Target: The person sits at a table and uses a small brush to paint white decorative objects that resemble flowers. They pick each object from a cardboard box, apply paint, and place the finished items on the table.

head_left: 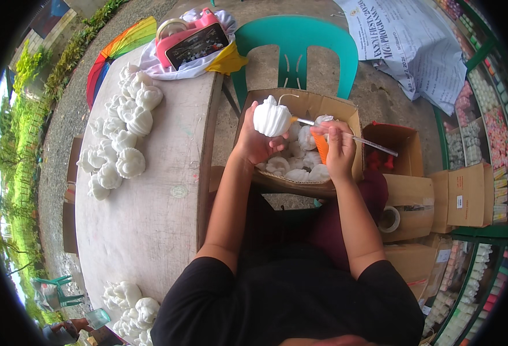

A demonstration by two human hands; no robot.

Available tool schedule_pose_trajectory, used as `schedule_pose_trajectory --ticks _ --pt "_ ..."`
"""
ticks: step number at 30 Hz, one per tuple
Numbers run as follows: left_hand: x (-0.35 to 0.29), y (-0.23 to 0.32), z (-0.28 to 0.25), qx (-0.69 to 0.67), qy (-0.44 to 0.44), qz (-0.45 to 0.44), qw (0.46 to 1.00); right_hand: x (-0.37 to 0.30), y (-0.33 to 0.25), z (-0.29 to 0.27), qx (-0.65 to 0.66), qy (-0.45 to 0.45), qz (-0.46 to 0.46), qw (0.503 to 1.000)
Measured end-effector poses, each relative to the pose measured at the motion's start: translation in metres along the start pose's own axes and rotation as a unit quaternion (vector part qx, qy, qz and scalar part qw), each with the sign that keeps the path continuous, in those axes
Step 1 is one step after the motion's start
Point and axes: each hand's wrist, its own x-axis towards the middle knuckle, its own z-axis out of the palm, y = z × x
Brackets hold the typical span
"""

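My left hand [252, 141] cups a white, ribbed, rounded candle [272, 117] from below, a pale wick curling off its top. Closed around a slim paintbrush [369, 142] with a clear handle, my right hand [340, 153] brings the brush's yellowish tip up to the candle's right side. An orange piece with a toothed edge, like a comb [321, 147], also sits in the right hand's fingers. Both hands are above an open cardboard box [346, 109] holding several similar white candles [296, 164].
On the left, a pale table [173, 144] carries groups of white candles [115, 135], a pink case and a phone [197, 46]. A green plastic chair [297, 34] stands beyond the box. Cardboard boxes [407, 199] and stocked shelves [496, 115] line the right; a printed sheet [404, 46] lies at far right.
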Motion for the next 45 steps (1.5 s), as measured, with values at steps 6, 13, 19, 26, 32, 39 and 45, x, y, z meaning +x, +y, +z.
schedule_pose_trajectory --ticks 6,13,19,26,32,39,45 --pt "-0.001 -0.002 0.007 0.001 0.036 0.016 0.999 -0.001 0.001 -0.002 -0.002 -0.031 0.042 0.999" --pt "0.001 -0.004 0.004 -0.006 0.031 0.026 0.999 0.0 0.009 -0.002 -0.003 -0.007 0.002 1.0" --pt "-0.001 -0.004 0.009 0.02 0.032 0.041 0.998 0.004 0.009 -0.005 0.028 0.041 0.11 0.993" --pt "-0.006 -0.01 0.023 0.136 0.043 0.165 0.976 0.006 0.013 -0.005 0.065 0.082 0.09 0.99" --pt "0.002 -0.01 0.006 0.148 0.017 0.106 0.983 0.007 0.01 -0.005 0.024 0.16 0.02 0.987" --pt "-0.006 -0.008 0.02 0.093 0.068 0.079 0.99 -0.001 0.0 -0.001 0.025 -0.009 0.035 0.999" --pt "-0.009 -0.009 0.026 0.121 0.077 0.046 0.989 0.002 0.003 -0.005 0.028 -0.001 -0.015 0.999"
